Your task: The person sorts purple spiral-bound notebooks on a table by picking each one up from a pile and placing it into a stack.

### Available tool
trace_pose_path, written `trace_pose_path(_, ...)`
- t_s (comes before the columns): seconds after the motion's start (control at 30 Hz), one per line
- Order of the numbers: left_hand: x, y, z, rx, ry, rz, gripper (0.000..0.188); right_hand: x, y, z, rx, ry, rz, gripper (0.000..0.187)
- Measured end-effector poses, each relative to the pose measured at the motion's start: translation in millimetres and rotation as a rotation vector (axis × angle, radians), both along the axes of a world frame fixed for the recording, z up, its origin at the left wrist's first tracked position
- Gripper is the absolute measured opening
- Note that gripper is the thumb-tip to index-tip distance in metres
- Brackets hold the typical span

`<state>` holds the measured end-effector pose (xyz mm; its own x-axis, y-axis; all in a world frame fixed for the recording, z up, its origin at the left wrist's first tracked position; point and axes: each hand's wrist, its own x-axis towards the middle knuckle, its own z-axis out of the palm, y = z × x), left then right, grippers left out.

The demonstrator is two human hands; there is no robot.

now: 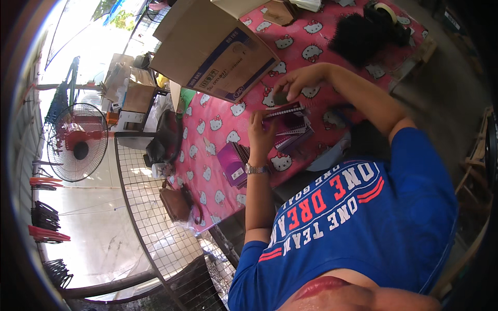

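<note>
Purple spiral notebooks [290, 124] lie in a loose stack at the near edge of the table, their bindings showing. My left hand [261, 133], with a watch on its wrist, holds the stack's left side between thumb and fingers. Just beyond the stack, my right hand [302, 83] is bent downward with its fingers curled around a small dark item [280, 98] whose kind I cannot make out. Another pile of purple notebooks [233, 163] sits left of my left wrist.
A large open cardboard box [218, 57] stands beyond my hands on the pink patterned tablecloth [207, 171]. Black bristly items [358, 39] and a tape roll [385, 11] lie at the far right. A brown bag [175, 203] is at the left edge, near a standing fan [78, 142].
</note>
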<state>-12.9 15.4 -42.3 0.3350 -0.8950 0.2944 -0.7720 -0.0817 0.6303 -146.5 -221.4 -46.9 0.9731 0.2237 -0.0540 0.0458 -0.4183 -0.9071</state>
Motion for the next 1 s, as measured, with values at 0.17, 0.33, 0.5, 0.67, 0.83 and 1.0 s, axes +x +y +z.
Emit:
trace_pose_path(0.17,-0.8,1.0,-1.2,-0.015,0.066,-0.058,0.027,-0.5,7.7,15.5,-0.108,0.112,-0.053,0.052)
trace_pose_path(0.33,-1.3,-4.4,1.0,-0.042,0.076,-0.083,0.023,-0.8,13.8,12.6,0.504,0.06,0.054,0.051)
trace_pose_path(0.5,3.8,-4.3,1.9,-0.037,0.164,-0.06,0.023,-4.3,18.9,5.9,0.861,-0.008,-0.165,0.049)
trace_pose_path(0.67,3.1,-10.6,3.5,0.002,0.097,-0.027,0.025,-4.1,-11.5,-16.4,-0.31,0.197,-0.4,0.046)
trace_pose_path(0.83,0.9,-8.9,-1.9,0.026,0.115,0.038,0.027,-70.0,8.3,-110.5,-0.717,-0.045,-0.768,0.061)
trace_pose_path(1.0,7.3,3.9,-13.0,-0.106,0.553,0.059,0.021,-141.7,106.1,-117.1,-0.897,-0.026,-0.989,0.075)
